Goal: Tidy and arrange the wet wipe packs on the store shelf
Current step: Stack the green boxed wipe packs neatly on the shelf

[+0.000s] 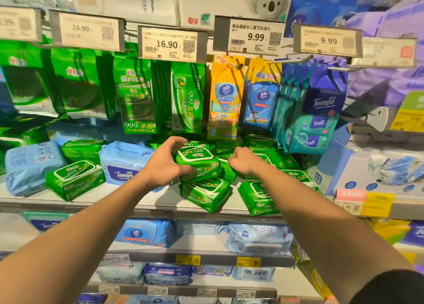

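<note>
A green wet wipe pack [198, 163] sits on top of other green packs in the middle of the white shelf [137, 200]. My left hand [166, 163] grips this top pack from its left side, thumb below and fingers curled over its far edge. My right hand [243, 162] is on the pack's right, fingers curled onto a green pack [226, 166] lying behind and beside it. Two more green packs [206, 194] [259, 198] lie tilted at the shelf front. Another green pack [74, 179] lies tilted at the left.
Blue Tempo packs [125, 163] and a pale blue pack [27, 166] lie left of the hands. Green, yellow, blue and teal packs hang on hooks above under price tags [169, 44]. A blue carton [332, 166] stands at the right. Lower shelves hold more blue packs.
</note>
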`<state>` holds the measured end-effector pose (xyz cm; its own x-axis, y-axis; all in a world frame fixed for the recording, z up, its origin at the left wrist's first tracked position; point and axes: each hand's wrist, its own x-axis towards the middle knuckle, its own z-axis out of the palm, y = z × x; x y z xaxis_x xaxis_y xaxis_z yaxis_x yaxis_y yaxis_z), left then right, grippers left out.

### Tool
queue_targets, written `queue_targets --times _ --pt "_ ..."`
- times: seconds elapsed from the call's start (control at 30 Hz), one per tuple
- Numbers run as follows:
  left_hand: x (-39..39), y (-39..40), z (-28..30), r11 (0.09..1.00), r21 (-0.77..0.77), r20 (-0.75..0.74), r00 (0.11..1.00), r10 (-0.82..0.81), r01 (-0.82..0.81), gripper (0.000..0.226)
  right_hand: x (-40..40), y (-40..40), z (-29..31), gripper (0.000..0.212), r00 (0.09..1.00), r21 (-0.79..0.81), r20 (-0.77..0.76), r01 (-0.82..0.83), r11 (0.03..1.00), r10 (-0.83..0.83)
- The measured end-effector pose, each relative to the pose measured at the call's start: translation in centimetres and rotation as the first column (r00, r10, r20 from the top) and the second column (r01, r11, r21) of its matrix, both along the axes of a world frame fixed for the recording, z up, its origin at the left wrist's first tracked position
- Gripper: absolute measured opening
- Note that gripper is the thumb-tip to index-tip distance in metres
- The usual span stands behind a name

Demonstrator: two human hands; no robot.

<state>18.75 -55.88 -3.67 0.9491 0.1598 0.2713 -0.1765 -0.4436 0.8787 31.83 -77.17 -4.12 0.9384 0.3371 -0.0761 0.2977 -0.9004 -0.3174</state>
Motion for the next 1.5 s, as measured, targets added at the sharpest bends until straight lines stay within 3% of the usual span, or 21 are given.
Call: queue_targets --times 0.17,0.23,0.37,0.53,0.67,0.8,1.03,1.13,1.27,1.5 --pt "-0.3 0.4 0.1 1.0 -0.022 0.004 1.0 0.01 -0.01 0.075 0.5 -2.3 0.0 0.092 0.937 -0.213 -0.02 -0.345 0.914 0.349" --pt "-0.5 0.6 -0.1 1.0 -0.019 0.008 1.0 0.019 -0.019 0.075 1.0 -2.3 -0.2 0.102 0.915 -0.339 -0.017 -0.385 0.858 0.404" --pt "-0.8 1.0 -0.4 0.999 -0.008 0.004 0.999 0.034 -0.034 0.075 1.7 -0.4 -1.4 0.112 0.895 -0.424 -0.036 -0.417 0.804 0.445" --pt "-0.9 2.0 -0.1 0.999 0.009 0.002 0.999 0.046 -0.046 0.075 1.3 0.5 -3.1 0.1 0.904 -0.42 -0.006 -0.391 0.819 0.428" --pt "-0.5 2.2 1.0 0.998 0.05 0.006 0.999 0.046 -0.046 0.077 1.0 1.1 -3.2 0.09 0.912 -0.564 0.103 -0.276 0.778 0.397" --pt "-0.1 1.7 1.7 0.999 0.02 0.017 0.999 0.031 -0.031 0.077 0.6 0.5 -3.1 0.091 0.918 -0.573 0.157 -0.215 0.791 0.364" --pt "0.1 1.0 1.0 1.0 -0.022 0.003 1.0 -0.005 0.005 0.078 0.0 0.2 -3.0 0.094 0.939 -0.372 0.268 -0.108 0.922 0.218" --pt "0.1 1.2 0.9 0.999 -0.039 -0.003 1.0 -0.016 0.015 0.077 0.1 0.8 -2.8 0.098 0.942 -0.37 0.286 -0.059 0.927 0.174" --pt "0.2 1.7 0.9 0.999 -0.04 0.006 1.0 -0.001 0.002 0.076 0.7 1.5 -3.1 0.092 0.973 -0.358 0.179 -0.075 0.931 0.147" --pt "0.4 2.6 0.5 0.999 -0.033 0.016 1.0 0.02 -0.019 0.076 1.6 2.2 -4.7 0.088 0.969 -0.303 0.197 -0.081 0.949 0.145"
